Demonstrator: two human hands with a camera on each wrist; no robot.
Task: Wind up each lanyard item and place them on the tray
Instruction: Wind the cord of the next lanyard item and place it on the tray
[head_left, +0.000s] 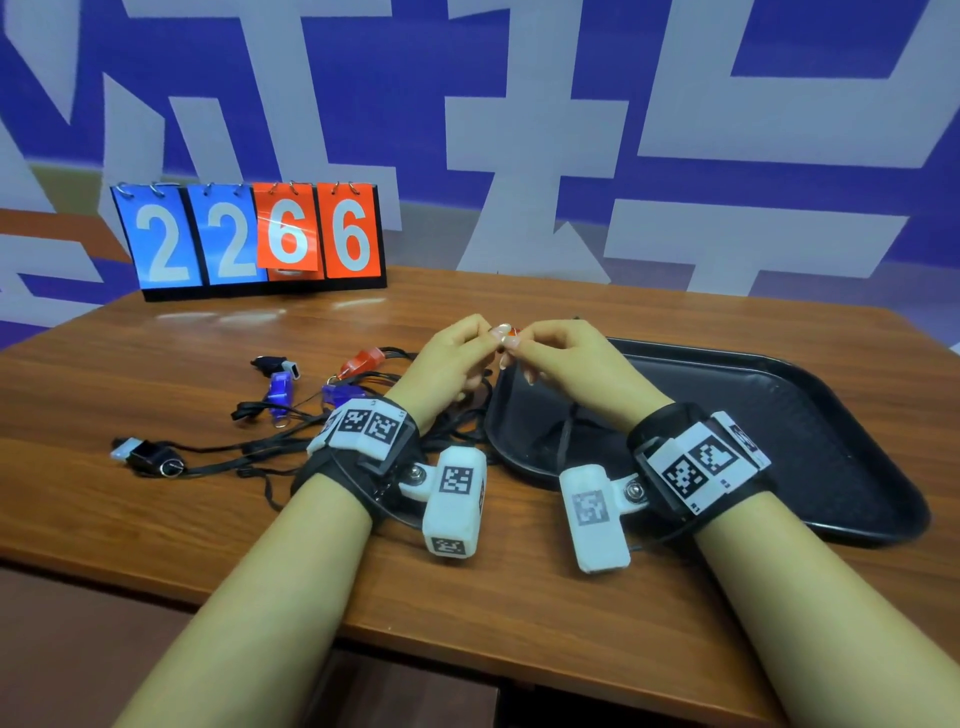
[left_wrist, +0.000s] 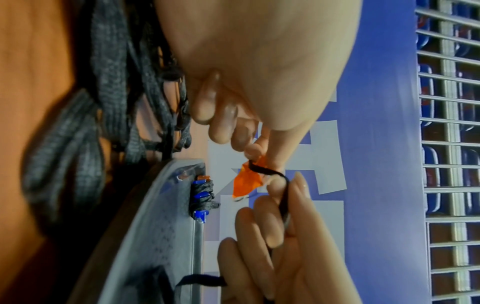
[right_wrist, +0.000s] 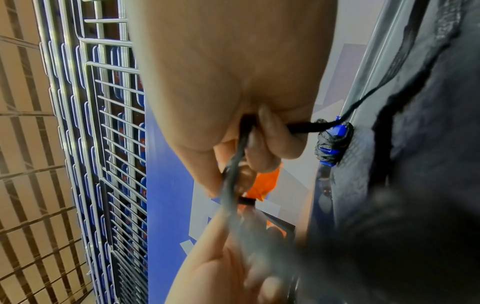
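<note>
A: Head view: where is the whistle (head_left: 510, 332)?

B: Raised above the near-left edge of the tray (head_left: 810, 395), between both hands. The left hand (head_left: 451, 358) pinches its orange body; the right hand (head_left: 561, 353) has its fingers curled round the black cord (left_wrist: 281, 185), one turn of which lies across the body.

A: Handling?

B: Judged light and rigid, probably smooth plastic. The cord is soft and limp, so it may slip off unless kept taut. Hold the body by its ends; feed cord close to the wrap.

A: Finished items?

B: One blue whistle (left_wrist: 202, 197), wound, lies against the tray wall.

A: Surroundings?

B: A wooden table (head_left: 156, 519). Loose whistles with tangled cords lie to the left. A flip scoreboard (head_left: 249, 239) reads 2266. A blue-and-white patterned wall stands behind, and the wrist views show wire racks.
</note>
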